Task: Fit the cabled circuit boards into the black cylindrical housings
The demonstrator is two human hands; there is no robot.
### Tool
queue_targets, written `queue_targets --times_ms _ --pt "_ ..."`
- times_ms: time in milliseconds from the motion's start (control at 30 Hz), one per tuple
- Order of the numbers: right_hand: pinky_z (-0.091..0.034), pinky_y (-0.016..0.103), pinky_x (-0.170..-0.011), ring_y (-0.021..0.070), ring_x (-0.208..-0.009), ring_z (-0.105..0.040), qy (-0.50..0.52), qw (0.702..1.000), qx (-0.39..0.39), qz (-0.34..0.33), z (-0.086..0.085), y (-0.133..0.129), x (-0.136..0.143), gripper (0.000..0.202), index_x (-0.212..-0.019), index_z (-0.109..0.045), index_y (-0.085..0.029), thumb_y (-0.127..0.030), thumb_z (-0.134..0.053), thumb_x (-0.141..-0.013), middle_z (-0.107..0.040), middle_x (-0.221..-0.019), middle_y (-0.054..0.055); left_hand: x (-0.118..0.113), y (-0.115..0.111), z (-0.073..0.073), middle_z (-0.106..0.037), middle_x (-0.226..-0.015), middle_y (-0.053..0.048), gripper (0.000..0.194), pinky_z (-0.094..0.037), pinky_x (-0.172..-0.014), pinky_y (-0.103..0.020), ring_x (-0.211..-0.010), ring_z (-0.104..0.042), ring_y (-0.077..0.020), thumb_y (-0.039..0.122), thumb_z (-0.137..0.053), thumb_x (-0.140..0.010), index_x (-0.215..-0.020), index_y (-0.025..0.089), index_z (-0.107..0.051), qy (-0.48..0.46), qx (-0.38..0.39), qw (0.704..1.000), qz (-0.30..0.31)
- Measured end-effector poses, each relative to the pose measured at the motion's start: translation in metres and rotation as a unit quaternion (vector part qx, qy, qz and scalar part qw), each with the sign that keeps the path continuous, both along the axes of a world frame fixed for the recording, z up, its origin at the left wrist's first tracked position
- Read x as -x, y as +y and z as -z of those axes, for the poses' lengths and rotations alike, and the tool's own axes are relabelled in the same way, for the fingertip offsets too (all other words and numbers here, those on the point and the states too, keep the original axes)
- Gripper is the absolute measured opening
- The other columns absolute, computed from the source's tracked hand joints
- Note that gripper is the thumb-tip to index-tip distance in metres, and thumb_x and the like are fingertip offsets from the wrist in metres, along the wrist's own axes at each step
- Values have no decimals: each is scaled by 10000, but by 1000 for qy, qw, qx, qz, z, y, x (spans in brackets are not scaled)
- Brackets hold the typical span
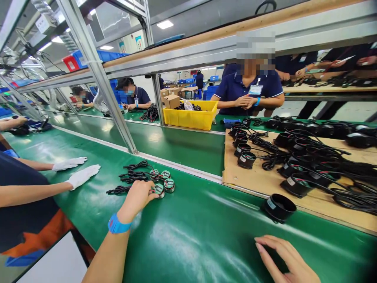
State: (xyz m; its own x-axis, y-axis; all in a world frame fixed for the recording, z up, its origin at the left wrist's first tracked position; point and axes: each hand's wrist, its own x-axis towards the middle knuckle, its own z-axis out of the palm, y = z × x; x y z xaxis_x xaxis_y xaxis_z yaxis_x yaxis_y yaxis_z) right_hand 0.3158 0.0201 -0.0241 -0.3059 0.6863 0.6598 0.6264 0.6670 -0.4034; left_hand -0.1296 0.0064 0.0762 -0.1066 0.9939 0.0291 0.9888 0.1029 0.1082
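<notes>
My left hand (pixel 136 198), with a blue band at the wrist, pinches the near edge of a round metal part topped by a green circuit board (pixel 159 190). Several similar round parts (pixel 169 184) lie against it on the green mat, with bundled black cables (pixel 134 176) stretching off to their left. Over the mat at lower right, my right hand (pixel 284 257) holds nothing; its thumb and fingers are apart. Just beyond it stands a black round housing (pixel 279 208) with a white label, at the board's near edge.
A wooden board (pixel 250 179) at right carries several black housings with cables (pixel 297 182). Behind the metal rail stands a yellow bin (pixel 190 118). An upright metal post (pixel 103 78) rises at left. White-gloved hands (pixel 84 177) of a co-worker rest on the mat. Other people sit opposite.
</notes>
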Motion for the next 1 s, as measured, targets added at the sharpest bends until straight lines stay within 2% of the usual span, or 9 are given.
queue_targets --times_ms 167,267,333,433,533,633,733,867,1000 --pt "-612 341 -778 234 -895 -732 11 991 130 -33 -6 -25 24 237 -1091 -702 -271 -432 -666 -922 -746 -994 53 -59 -10 1 -769 -796 24 273 -365 -590 -261 -749 -731 -228 388 -858 -762 -912 239 -686 -58 86 988 117" --pt "-580 456 -917 295 -1060 -686 -17 971 237 -36 -13 -43 47 704 -1360 -562 -263 -502 -831 -755 -714 -1159 89 -116 -12 7 -777 -798 8 331 -384 -602 -269 -767 -746 -267 436 -853 -772 -971 243 -671 -77 124 970 197" --pt "-540 505 -973 328 -1132 -643 -19 956 291 -21 -16 -50 58 865 -1372 -528 -246 -499 -911 -639 -681 -1226 109 -150 -13 6 -778 -812 -24 359 -417 -618 -288 -786 -749 -306 451 -822 -806 -1039 232 -659 -77 147 957 238" --pt "-522 488 -967 318 -1113 -628 -3 941 337 7 -21 -53 63 680 -1173 -596 -227 -438 -935 -623 -678 -1180 96 -178 -12 -2 -767 -821 -32 381 -441 -615 -299 -784 -742 -315 374 -778 -856 -1174 233 -623 -101 182 929 306" --pt "-516 446 -933 280 -1057 -629 7 934 358 -4 -27 -51 56 475 -1096 -597 -231 -343 -876 -729 -695 -1105 61 -181 -4 -9 -765 -886 3 572 -447 -636 -271 -812 -739 -269 189 -719 -873 -1385 298 -488 -162 209 883 389" --pt "-505 421 -933 256 -1067 -620 20 926 374 -39 -33 -51 50 425 -1191 -575 -253 -257 -776 -817 -689 -1142 46 -177 3 -8 -759 -932 19 644 -448 -665 -260 -839 -731 -246 136 -705 -862 -1416 322 -437 -197 241 855 414" --pt "-495 422 -954 259 -1122 -608 34 924 379 -40 -33 -50 52 517 -1235 -537 -263 -247 -793 -786 -667 -1212 49 -176 4 -2 -744 -923 18 518 -423 -645 -263 -827 -723 -245 152 -692 -885 -1334 295 -478 -193 251 862 396" --pt "-485 461 -946 281 -1094 -631 41 934 354 4 -24 -49 60 528 -1102 -552 -255 -357 -893 -712 -689 -1153 55 -176 3 -4 -720 -914 19 293 -368 -593 -267 -780 -711 -235 142 -612 -917 -1157 276 -514 -156 259 869 391" --pt "-478 475 -946 294 -1105 -651 63 948 312 -9 -17 -47 59 585 -1075 -546 -253 -454 -923 -675 -684 -1208 79 -171 9 -9 -703 -955 30 271 -387 -641 -263 -824 -703 -218 133 -615 -898 -1093 272 -489 -178 274 866 378"
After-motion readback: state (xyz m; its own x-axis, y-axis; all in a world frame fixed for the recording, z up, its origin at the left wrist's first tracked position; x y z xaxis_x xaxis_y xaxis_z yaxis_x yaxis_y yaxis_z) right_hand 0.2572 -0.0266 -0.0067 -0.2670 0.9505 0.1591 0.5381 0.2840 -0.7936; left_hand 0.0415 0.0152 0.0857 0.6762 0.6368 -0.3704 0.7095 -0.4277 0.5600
